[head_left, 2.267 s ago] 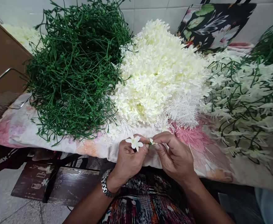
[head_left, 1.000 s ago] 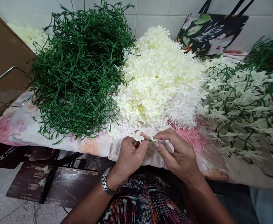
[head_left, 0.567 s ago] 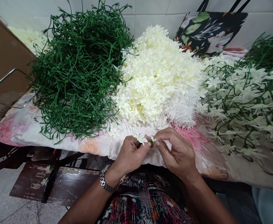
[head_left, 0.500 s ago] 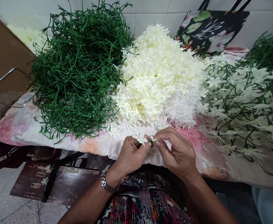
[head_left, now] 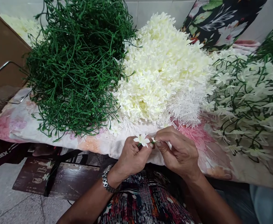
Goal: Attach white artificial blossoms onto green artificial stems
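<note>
Two hands at close quarters over the near edge of the floral cloth (head_left: 91, 144), thumbs and fingertips almost meeting. Left hand (head_left: 134, 157): thumb pressed to the fingers on a green stem (head_left: 139, 144), mostly hidden in the grip; one white artificial flower (head_left: 141, 140) sits spread above that thumb. Right hand (head_left: 179, 154): thumb and forefinger pinched at a second, smaller-looking bloom (head_left: 153, 140) at the gap between the hands; its contact with the stem is too small to resolve. Step in hand, as judged: seating this bloom on a tip of the stem. For a good fit, grip the stem close behind the tip so it cannot flex, keep bloom and tip in one line, and draw or press steadily from the base or tail; pulling on petals would risk creasing or tearing them. The first flower is best kept clear of the left thumb. Position: the work lies between the two hands, first flower on the left, second on the right. Far left of the hands, a tangled pile of green stems (head_left: 78, 68); straight beyond them, a heap of loose white flowers (head_left: 157, 68); to the right, flowered stems (head_left: 255, 102).
</note>
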A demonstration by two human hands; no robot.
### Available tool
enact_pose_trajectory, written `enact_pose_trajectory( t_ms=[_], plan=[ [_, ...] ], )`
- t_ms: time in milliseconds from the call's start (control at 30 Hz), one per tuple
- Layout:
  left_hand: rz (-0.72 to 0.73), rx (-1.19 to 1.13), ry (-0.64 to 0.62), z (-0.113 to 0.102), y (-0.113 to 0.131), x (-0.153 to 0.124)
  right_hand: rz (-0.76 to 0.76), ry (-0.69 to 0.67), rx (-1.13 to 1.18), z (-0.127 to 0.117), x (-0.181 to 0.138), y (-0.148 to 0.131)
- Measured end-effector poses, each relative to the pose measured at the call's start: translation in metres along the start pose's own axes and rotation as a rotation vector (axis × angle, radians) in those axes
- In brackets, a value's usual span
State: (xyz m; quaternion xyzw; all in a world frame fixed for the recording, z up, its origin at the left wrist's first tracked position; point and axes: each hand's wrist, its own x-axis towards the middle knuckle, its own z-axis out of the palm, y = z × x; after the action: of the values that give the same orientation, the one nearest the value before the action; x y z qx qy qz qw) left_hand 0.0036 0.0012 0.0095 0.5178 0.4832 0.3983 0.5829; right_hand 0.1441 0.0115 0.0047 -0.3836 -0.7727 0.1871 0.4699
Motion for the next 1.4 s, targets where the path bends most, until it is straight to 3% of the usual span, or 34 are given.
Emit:
enact_pose_trajectory(
  t_ms=[500, 733, 1400],
  plan=[
    [0.098, 0.027, -0.004, 0.0003, -0.0006, 0.0047, -0.095, -0.021, -0.052, 0.0008, -0.0039, 0.0054],
    [0.068, -0.064, -0.034, -0.0014, 0.0037, 0.0023, -0.053, 0.023, 0.053, 0.0034, -0.006, 0.0038],
    [0.093, -0.014, 0.211, 0.0042, -0.0012, 0.0017, -0.127, 0.039, 0.045, 0.0082, -0.0068, 0.0054]
  ],
)
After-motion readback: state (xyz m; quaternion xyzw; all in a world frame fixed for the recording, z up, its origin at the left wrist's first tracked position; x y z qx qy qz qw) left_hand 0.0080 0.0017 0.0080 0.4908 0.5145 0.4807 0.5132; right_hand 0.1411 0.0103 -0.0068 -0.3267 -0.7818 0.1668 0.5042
